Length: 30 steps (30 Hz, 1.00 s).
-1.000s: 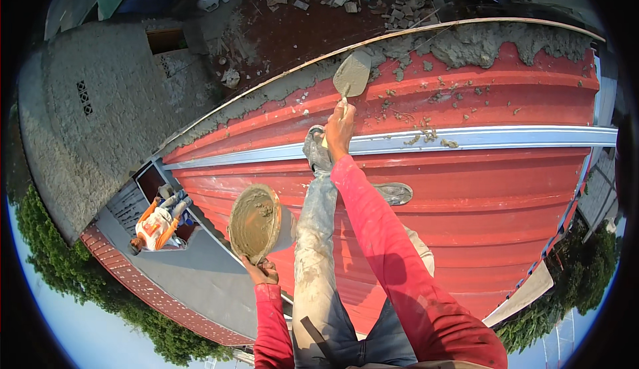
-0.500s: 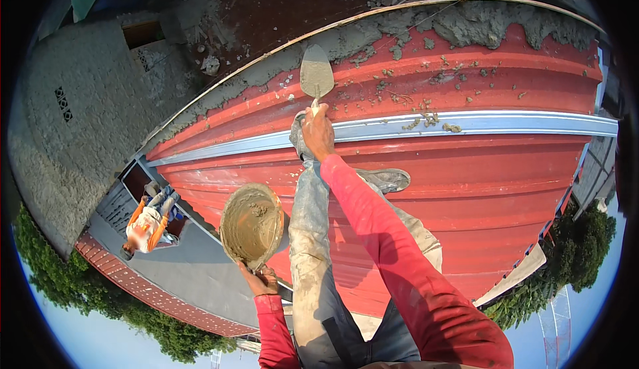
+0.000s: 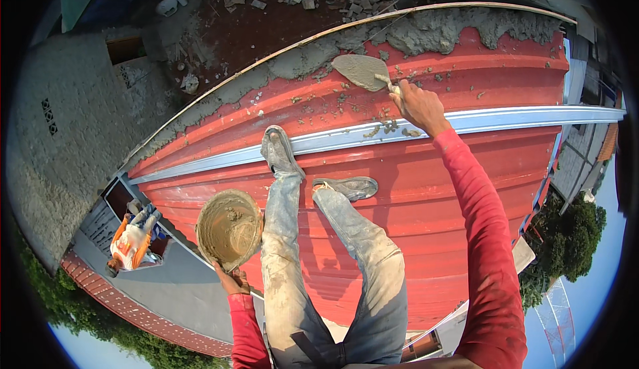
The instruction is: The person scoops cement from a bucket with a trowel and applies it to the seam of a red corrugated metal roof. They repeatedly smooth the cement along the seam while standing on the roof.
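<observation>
While left hand (image 3: pixel 233 281) low, right hand (image 3: pixel 423 107) forward

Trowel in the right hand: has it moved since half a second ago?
Yes: the trowel has moved to the right, closer to the mortar clumps on the pale blue metal strip, and turned to point left.

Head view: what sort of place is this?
Probably an outdoor building site, up on a red ribbed roof: grey mortar lines its far edge, the left hand holds a bucket, the right hand a trowel.
</observation>
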Each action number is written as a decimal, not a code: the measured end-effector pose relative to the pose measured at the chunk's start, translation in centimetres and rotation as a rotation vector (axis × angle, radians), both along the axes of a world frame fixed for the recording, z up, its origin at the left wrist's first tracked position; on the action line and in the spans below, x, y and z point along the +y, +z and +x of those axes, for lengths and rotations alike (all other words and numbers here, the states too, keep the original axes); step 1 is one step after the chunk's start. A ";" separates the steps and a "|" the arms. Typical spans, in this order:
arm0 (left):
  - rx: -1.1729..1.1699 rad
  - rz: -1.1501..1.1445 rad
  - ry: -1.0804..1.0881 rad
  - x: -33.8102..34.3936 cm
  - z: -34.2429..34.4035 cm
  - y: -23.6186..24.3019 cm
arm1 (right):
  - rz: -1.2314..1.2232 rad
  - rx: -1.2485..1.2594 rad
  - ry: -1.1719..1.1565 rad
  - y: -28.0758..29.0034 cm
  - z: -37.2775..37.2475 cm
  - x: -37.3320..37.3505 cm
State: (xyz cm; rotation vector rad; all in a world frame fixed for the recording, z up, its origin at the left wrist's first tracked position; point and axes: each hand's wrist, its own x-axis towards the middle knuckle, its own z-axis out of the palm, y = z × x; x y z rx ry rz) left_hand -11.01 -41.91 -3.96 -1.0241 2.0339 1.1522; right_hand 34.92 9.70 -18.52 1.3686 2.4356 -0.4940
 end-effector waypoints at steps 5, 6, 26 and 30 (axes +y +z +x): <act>0.025 -0.055 -0.078 1.8 -0.2 0.7 | 0.058 0.017 0.121 -3.7 -4.0 4.5; 0.040 -0.057 -0.085 2.2 -0.1 0.6 | 0.083 -0.007 0.114 -4.1 -5.2 4.7; -0.016 -0.086 -0.137 2.4 -0.6 1.3 | 0.208 -0.324 -0.258 8.3 11.3 9.9; -0.014 -0.034 -0.140 0.4 -1.6 0.4 | 0.173 -0.128 -0.635 9.0 11.7 6.9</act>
